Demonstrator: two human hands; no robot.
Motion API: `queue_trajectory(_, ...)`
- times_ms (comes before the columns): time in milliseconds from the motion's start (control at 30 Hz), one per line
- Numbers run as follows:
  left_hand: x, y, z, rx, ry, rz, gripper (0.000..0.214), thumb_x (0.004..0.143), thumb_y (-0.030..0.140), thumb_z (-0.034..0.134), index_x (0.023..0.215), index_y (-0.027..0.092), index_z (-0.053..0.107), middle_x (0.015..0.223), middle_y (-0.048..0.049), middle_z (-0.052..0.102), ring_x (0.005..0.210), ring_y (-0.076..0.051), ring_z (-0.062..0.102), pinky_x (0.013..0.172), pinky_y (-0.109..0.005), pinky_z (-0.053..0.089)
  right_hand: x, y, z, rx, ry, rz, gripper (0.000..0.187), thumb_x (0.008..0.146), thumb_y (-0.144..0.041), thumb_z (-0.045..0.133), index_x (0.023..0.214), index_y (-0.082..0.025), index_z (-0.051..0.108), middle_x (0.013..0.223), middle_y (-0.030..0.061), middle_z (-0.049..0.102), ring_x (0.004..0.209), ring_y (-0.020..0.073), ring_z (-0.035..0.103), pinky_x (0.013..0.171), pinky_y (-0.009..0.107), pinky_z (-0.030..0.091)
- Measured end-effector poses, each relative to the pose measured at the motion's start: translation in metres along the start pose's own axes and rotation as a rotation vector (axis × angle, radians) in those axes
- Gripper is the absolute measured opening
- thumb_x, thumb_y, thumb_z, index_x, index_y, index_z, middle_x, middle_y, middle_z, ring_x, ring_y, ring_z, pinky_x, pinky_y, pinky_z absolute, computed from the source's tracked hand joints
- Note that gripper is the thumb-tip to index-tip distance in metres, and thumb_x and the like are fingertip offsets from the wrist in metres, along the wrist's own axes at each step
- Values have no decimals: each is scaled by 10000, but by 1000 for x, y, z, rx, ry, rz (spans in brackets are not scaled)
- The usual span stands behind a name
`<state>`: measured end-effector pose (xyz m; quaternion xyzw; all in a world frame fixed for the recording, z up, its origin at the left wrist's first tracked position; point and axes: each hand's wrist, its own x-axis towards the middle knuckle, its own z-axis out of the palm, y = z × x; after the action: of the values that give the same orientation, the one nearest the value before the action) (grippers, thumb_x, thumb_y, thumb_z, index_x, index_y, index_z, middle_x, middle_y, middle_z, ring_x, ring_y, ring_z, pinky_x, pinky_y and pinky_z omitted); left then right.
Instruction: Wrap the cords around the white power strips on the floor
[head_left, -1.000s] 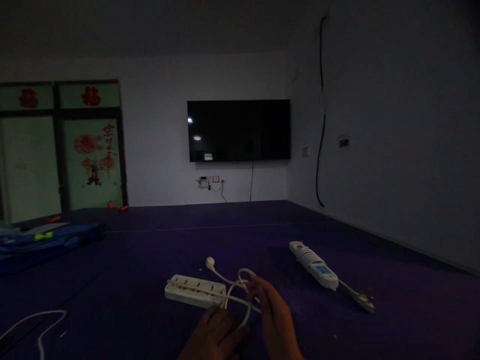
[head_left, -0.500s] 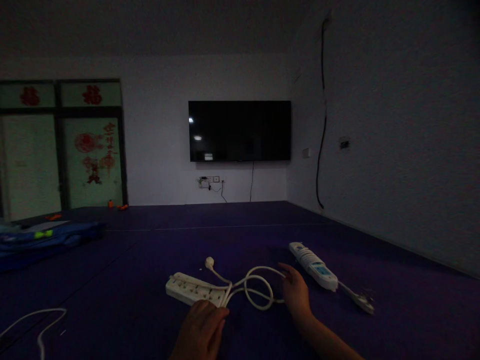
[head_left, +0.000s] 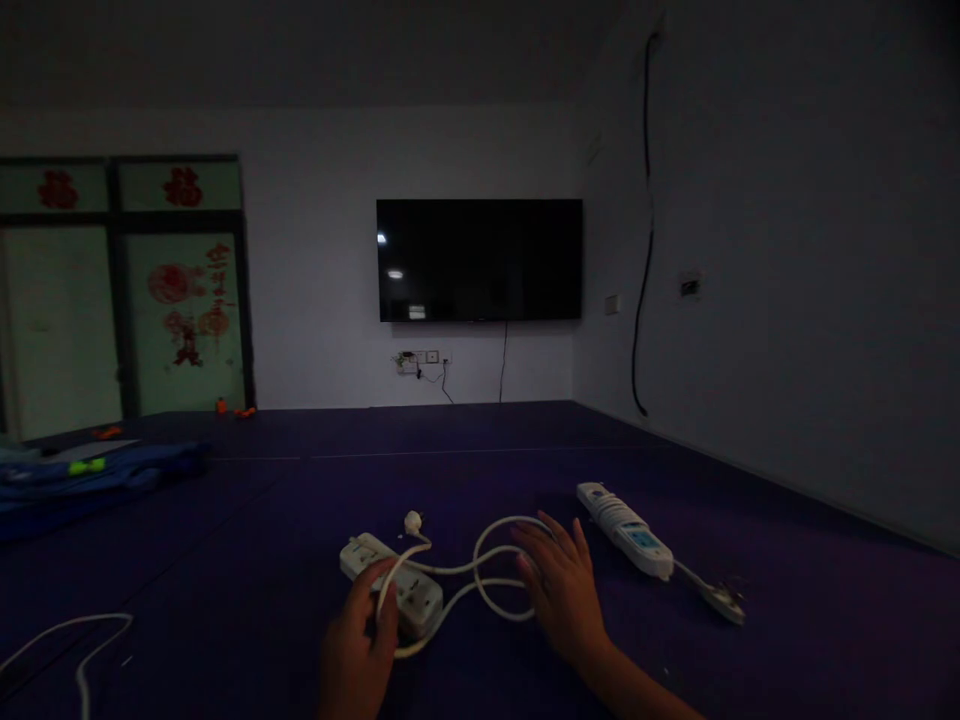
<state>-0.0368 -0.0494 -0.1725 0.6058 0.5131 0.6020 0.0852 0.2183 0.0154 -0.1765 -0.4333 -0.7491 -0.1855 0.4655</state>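
Note:
A white power strip lies at a slant on the purple floor in front of me. At its near left side my left hand has its thumb and index finger closed on the white power cord. The cord's round plug rests just beyond the strip. To the right, the cord forms loose loops. My right hand lies over the right side of these loops, fingers spread, touching the cord without gripping it.
A second power strip, its cord wound around it, lies right of my right hand. Another white cord is at lower left. Blue cloth lies far left. A television hangs on the far wall.
My left hand has moved left and taken up the cord; the strip has turned. My right hand has moved left onto the loops, spreading its fingers. The plug has shifted slightly left.

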Motion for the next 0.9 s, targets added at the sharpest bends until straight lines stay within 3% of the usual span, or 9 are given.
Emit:
queue_trajectory(133, 8, 2, -5, -129, 100, -188, 516, 751, 574, 494, 1050, 160, 573, 492, 27, 565, 464, -182, 577, 450, -265, 460, -1, -5, -3, -38, -91, -13, 289, 820, -395, 556, 1081, -286, 619, 1062, 7, 677, 1220, 296, 435, 1060, 630, 59)
queue_trajectory(367, 39, -16, -27, -138, 304, -272, 557, 662, 521, 567, 1068, 139, 544, 733, -32, 627, 494, -168, 577, 493, -298, 472, -4, 8, 9, 14, -240, 181, 206, 800, -242, 543, 934, -305, 686, 890, 26, 705, 921, 244, 619, 1031, 648, 88)
queue_trajectory(533, 55, -38, -39, -77, 409, -349, 522, 641, 454, 567, 1063, 147, 559, 775, -27, 614, 473, -155, 577, 459, -284, 454, -2, 9, 10, 25, -453, 291, 331, 787, -139, 472, 962, -302, 701, 967, 31, 697, 1021, 217, 580, 1075, 545, 12)
queue_trajectory(633, 61, -53, -46, -48, 447, -406, 494, 631, 406, 576, 1054, 151, 567, 799, -33, 614, 476, -156, 583, 432, -271, 433, 0, 6, 9, 31, -517, 319, 376, 792, -119, 440, 1010, -295, 689, 1023, 31, 685, 1069, 202, 554, 1089, 490, 2)
queue_trajectory(800, 66, -73, -56, -30, 503, -481, 404, 630, 306, 570, 1004, 153, 574, 827, -40, 620, 478, -151, 591, 462, -271, 448, 4, 0, 4, 136, -513, 297, 358, 825, -159, 419, 1011, -309, 686, 980, 22, 699, 996, 197, 589, 1084, 478, 88)
queue_trajectory(900, 68, -76, -59, -13, 493, -499, 360, 631, 247, 562, 981, 163, 574, 848, -44, 633, 488, -152, 600, 489, -278, 464, 5, 0, 3, 213, -466, 299, 340, 832, -192, 407, 1003, -251, 695, 963, 58, 700, 953, 204, 608, 1014, 398, 294)
